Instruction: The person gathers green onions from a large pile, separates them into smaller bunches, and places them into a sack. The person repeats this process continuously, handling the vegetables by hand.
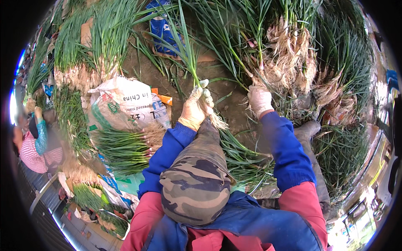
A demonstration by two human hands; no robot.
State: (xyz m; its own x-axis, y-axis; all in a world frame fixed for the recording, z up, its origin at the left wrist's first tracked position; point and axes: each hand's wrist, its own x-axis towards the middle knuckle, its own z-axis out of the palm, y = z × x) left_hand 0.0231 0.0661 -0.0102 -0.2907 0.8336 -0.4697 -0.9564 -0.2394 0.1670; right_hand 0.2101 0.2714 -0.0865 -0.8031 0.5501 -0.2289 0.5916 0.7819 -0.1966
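My left hand [195, 108], in a pale glove with taped or covered fingertips, is closed around the lower stems of some green garlic [192, 64]. Its leaves point away from me and its pale roots hang below the fist. To the right, my right hand [260, 98], in a whitish glove, is at the root end of a garlic plant [247, 71] at the edge of a heap; whether its fingers grip that plant is unclear. Behind it lies the heap of green garlic with long tangled roots [290, 58]. Loose garlic plants [238, 150] lie between my arms.
At left, trimmed garlic plants [125, 149] lie beside a printed white woven sack [125, 97]. Upright bundles [106, 40] stand beyond it. A blue bag [166, 34] lies ahead. A co-worker in a checked top [34, 153] is at far left. Leafy piles [339, 157] line the right.
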